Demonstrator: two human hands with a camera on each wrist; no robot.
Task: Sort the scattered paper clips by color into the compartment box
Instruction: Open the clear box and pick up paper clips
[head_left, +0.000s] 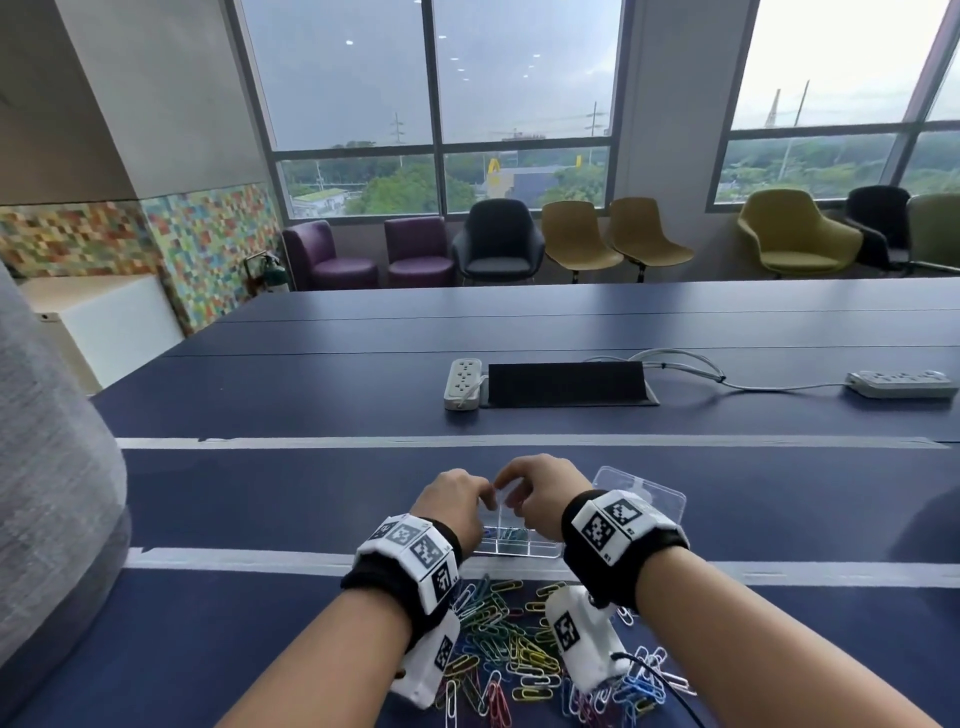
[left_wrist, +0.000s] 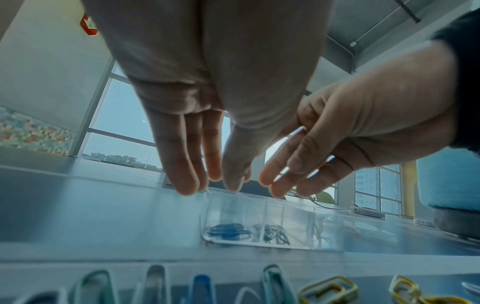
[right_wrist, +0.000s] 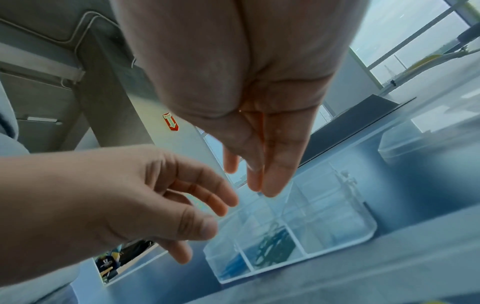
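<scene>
A: Nearest in the head view is the heap of scattered coloured wire paper clips (head_left: 498, 649), yellow, green, blue, pink and white, lying on the dark blue table (head_left: 260, 499) between the two forearms.

B: And the box?

A: The clear plastic compartment box (head_left: 524, 543) sits just beyond the heap, past a strip of pale tape (head_left: 234, 558). Its transparent lid (head_left: 644, 493) lies further back to the right, partly hidden behind the right wrist.

B: What is in it?

A: In the left wrist view the front left compartment holds blue clips (left_wrist: 228, 231), and the one beside it darker clips (left_wrist: 272, 234). The other cells look blurred.

B: The hands?

A: Both hover over the box, close together. The left hand (head_left: 457, 501) has its fingers (left_wrist: 182, 164) fairly straight, pointing down, tips just above the far left edge of the box. Whether thumb and forefinger pinch anything I cannot tell.

B: The right?

A: The right hand (head_left: 540, 488) has its fingers (right_wrist: 275, 160) extended downward and pressed together over the box. A thin pale sliver shows near them in the left wrist view, but I cannot tell whether it is a clip.

B: Further off?

A: A white power strip (head_left: 462, 383) and a black flap (head_left: 566, 383).
</scene>
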